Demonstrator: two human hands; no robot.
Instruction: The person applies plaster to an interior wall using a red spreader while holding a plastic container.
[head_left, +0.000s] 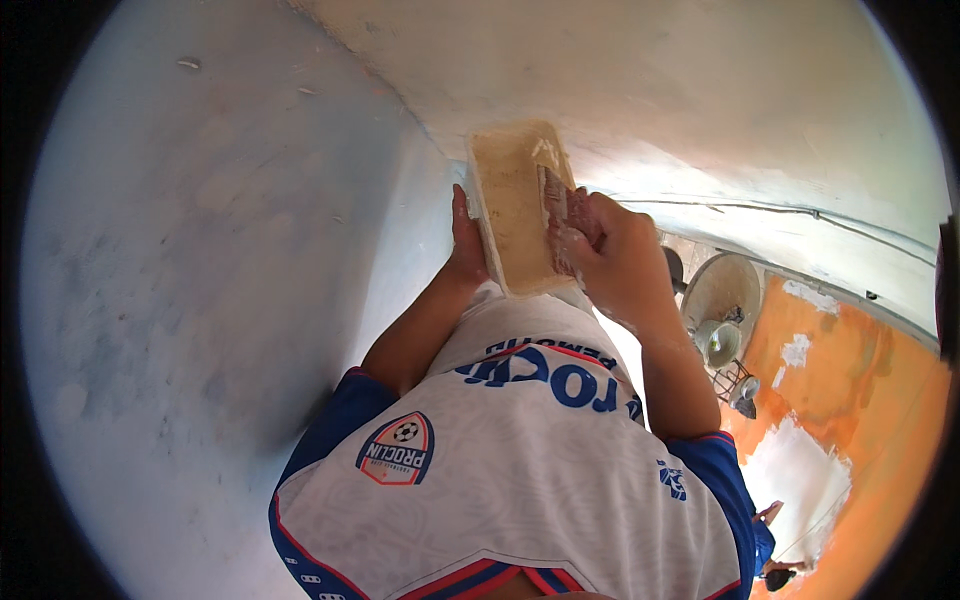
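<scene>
My left hand [467, 238] supports a long rectangular tray [477, 190] from its left side, thumb along the outer wall. A beige, creamy paste like putty or plaster coats the inside of the tray. With my right hand [630, 250] I grip a flat, straight-edged spreader [553, 205], smeared with pale paste. Its blade lies against the paste near the tray's right wall; the fingers hide most of its handle. Wet paste also marks my right thumb and fingers.
A pale, patchy wall [200, 250] rises close on my left, meeting another smeared surface [700, 90] ahead. A cable [760, 207] runs along the right. Farther right are a round basin [720, 285], a bucket [718, 342], an orange wall [870, 370] with white patches, and another person [765, 545].
</scene>
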